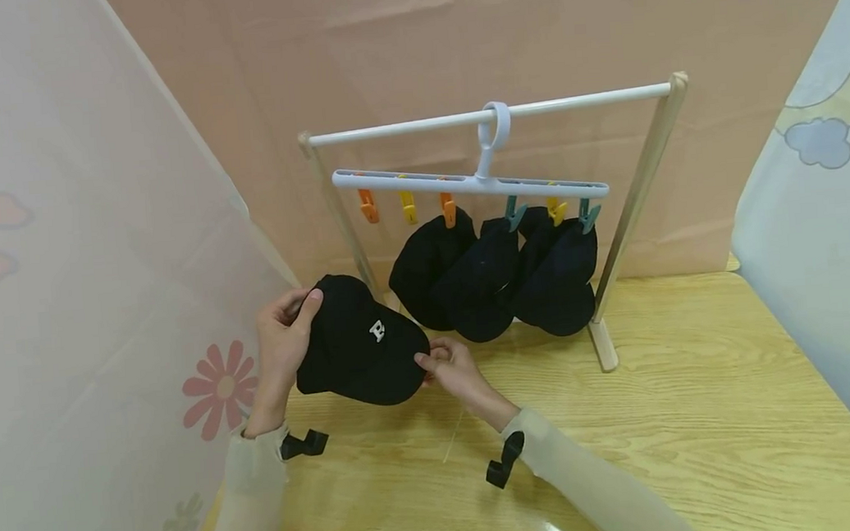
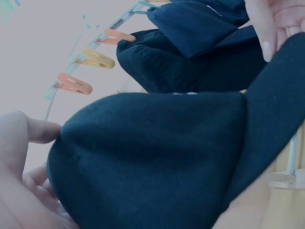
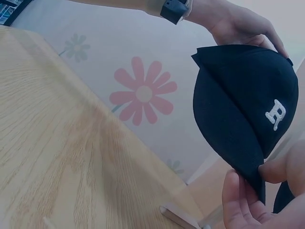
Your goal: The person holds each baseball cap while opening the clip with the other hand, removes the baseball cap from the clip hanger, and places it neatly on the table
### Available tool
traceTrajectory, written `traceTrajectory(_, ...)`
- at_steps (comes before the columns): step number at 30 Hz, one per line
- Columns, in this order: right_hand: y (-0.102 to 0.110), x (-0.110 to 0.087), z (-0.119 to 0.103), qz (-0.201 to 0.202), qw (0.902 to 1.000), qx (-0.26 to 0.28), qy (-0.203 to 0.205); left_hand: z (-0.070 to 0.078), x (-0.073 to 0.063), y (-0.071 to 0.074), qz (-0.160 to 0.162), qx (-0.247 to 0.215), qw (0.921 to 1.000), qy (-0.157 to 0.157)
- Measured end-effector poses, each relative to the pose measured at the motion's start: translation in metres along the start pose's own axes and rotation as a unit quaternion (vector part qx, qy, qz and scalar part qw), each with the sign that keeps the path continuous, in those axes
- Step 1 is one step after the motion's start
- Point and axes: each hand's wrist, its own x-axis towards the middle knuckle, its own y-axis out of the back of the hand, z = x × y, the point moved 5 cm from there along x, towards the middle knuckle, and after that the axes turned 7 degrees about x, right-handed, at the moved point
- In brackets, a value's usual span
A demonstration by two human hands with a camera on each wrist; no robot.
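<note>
Between both hands a black baseball cap (image 1: 352, 345) with a white letter on its front is held up over the table. My left hand (image 1: 285, 333) grips the back of the crown, thumb on the near side. The brim's edge is pinched by my right hand (image 1: 456, 369), thumb on top and fingers beneath, as the right wrist view also shows the brim (image 3: 224, 129). Just behind, several dark caps (image 1: 481, 278) hang from a light-blue clip hanger (image 1: 471, 184). Its left-hand orange clip (image 1: 368, 207) and yellow clip (image 1: 407, 201) hold nothing.
The hanger hooks over a white rod (image 1: 584, 101) on a wooden stand, whose right post (image 1: 638, 201) and foot (image 1: 604, 347) rest on the wood-grain table (image 1: 738, 408). A flower-printed curtain (image 1: 104, 337) borders the left side, a pink sheet (image 1: 395, 45) the back.
</note>
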Motion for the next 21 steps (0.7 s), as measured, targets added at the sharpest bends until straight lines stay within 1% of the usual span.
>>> traceTrajectory(7,0.005,0.000,0.004,0.002,1.0000,-0.004,-0.005,-0.004,-0.002,-0.002,-0.016,-0.001,0.9999,-0.003)
traceTrajectory(12,0.008,-0.002,0.006,-0.001,0.9999,-0.007,-0.012,-0.008,-0.003,-0.004,-0.019,-0.012,0.9997,-0.002)
traceTrajectory(17,0.012,-0.002,0.008,-0.007,0.9999,-0.010,-0.008,-0.011,-0.004,-0.005,-0.017,-0.012,0.9998,0.000)
traceTrajectory(21,0.015,-0.003,0.009,-0.013,0.9998,-0.013,-0.005,-0.012,-0.006,-0.006,-0.017,-0.016,0.9997,-0.009)
